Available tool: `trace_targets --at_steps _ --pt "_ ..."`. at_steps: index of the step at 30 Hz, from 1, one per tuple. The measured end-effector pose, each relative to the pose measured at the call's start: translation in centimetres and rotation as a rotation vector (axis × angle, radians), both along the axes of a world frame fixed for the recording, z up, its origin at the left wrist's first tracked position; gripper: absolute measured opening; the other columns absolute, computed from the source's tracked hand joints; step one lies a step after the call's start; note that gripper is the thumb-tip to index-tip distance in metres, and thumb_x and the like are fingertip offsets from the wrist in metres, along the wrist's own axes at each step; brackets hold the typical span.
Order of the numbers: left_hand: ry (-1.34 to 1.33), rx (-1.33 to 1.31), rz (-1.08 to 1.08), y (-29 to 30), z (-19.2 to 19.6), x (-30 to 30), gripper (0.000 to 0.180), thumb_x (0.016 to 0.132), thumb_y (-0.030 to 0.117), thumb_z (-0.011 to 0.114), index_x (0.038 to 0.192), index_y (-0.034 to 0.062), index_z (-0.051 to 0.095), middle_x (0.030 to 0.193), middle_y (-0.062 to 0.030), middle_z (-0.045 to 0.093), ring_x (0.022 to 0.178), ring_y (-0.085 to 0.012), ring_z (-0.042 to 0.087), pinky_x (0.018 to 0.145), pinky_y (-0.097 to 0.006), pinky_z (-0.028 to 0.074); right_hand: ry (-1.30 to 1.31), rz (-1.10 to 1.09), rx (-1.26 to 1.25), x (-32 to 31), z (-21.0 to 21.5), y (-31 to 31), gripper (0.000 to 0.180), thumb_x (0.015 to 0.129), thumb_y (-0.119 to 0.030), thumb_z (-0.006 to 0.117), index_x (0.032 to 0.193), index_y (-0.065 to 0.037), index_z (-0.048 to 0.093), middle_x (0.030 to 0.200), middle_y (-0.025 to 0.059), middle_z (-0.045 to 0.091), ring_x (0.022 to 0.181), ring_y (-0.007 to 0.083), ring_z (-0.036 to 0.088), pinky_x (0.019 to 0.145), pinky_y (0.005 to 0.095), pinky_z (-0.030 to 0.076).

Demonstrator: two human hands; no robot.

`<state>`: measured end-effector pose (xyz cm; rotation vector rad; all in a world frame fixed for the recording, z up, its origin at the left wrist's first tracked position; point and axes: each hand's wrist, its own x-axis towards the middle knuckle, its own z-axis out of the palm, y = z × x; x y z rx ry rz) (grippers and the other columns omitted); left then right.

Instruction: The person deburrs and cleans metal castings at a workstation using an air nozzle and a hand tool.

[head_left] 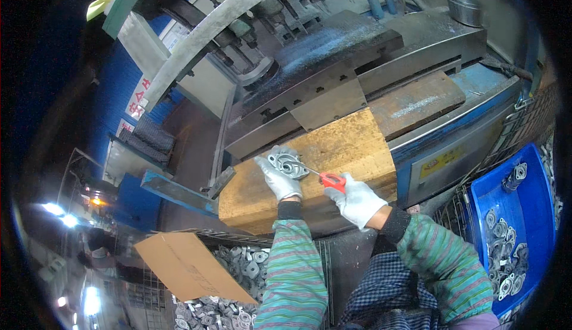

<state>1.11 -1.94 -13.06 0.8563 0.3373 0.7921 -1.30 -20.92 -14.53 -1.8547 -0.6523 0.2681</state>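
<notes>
Here, one metal part [292,169] is held in the grip of the left hand [275,178], above one wooden block [351,145], and one red-handled tool [332,181] is clasped by the right hand [359,203], its tip put to the part. More parts [507,285], too many to count, are gathered in one blue bin [533,196] and beside one cardboard sheet [190,265].

To your left you have white signs [138,96] with red writing by the blue wall [110,91], a yellow sticker [442,161] on the gray panel [426,187], and faint letters [205,281] on the brown cardboard [179,258].
</notes>
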Motion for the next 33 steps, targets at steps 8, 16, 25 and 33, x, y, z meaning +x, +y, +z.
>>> trace_targets --at_steps 8,16,25,33 --pt "0.03 -0.005 -0.019 -0.2 0.2 -0.1 0.06 0.093 0.056 0.029 0.101 0.001 0.052 0.083 -0.0118 0.056 0.074 -0.0263 0.055 0.069 -0.039 0.048 -0.019 0.043 -0.039 -0.4 1.4 1.1 0.041 0.089 -0.038 0.05 0.1 0.002 0.045 0.08 0.0264 0.061 0.078 0.043 0.059 0.068 0.0464 0.046" --pt "0.042 0.042 0.005 0.2 -0.4 -0.1 0.065 0.091 0.059 0.031 0.109 -0.0005 0.052 0.092 -0.0126 0.059 0.08 -0.0263 0.057 0.073 -0.038 0.049 -0.051 0.064 -0.015 0.1 1.1 1.4 0.041 0.089 -0.038 0.05 0.102 0.001 0.045 0.082 0.0277 0.06 0.081 0.044 0.059 0.07 0.0472 0.046" --pt "0.029 0.045 0.01 0.2 -0.5 0.1 0.065 0.091 0.06 0.031 0.106 0.0002 0.053 0.09 -0.0142 0.058 0.079 -0.0287 0.057 0.072 -0.041 0.049 -0.058 -0.007 0.009 1.0 2.0 2.0 0.032 0.089 -0.029 0.052 0.098 0.002 0.047 0.075 0.0251 0.059 0.073 0.0422 0.059 0.062 0.043 0.046" --pt "0.03 0.026 0.009 0.1 -0.3 0.0 0.064 0.091 0.059 0.03 0.106 0.0007 0.052 0.089 -0.0142 0.057 0.078 -0.0282 0.056 0.072 -0.041 0.048 -0.065 -0.007 -0.005 1.1 2.0 2.2 0.034 0.09 -0.031 0.052 0.099 0.002 0.046 0.074 0.0256 0.059 0.072 0.0424 0.059 0.061 0.0438 0.046"
